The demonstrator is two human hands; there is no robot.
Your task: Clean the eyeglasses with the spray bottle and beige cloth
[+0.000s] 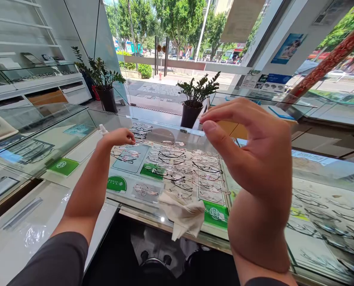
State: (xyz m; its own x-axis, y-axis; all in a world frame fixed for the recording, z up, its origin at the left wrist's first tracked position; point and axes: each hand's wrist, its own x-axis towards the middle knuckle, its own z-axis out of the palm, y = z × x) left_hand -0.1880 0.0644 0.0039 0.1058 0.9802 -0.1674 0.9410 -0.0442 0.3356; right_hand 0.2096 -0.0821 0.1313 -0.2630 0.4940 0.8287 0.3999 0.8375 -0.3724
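Note:
My left hand (119, 137) is over the far left part of the glass counter, its fingers curled. Whatever they may hold is hidden. Dark eyeglasses (141, 128) lie just beyond it, and more eyeglasses (126, 155) lie below it. My right hand (254, 147) is raised close to the camera, thumb and forefinger brought together in a pinch with nothing visible between them. Rows of eyeglasses (168, 155) spread across the counter between my hands. A beige cloth (184, 214) drapes over the counter's near edge.
Glass display cases (323, 194) with more frames stand at right, and another case (39, 147) at left. Green cards (215, 213) lie among the glasses. Potted plants (191, 107) stand behind the counter, before a glass door. A white surface (22, 214) is at near left.

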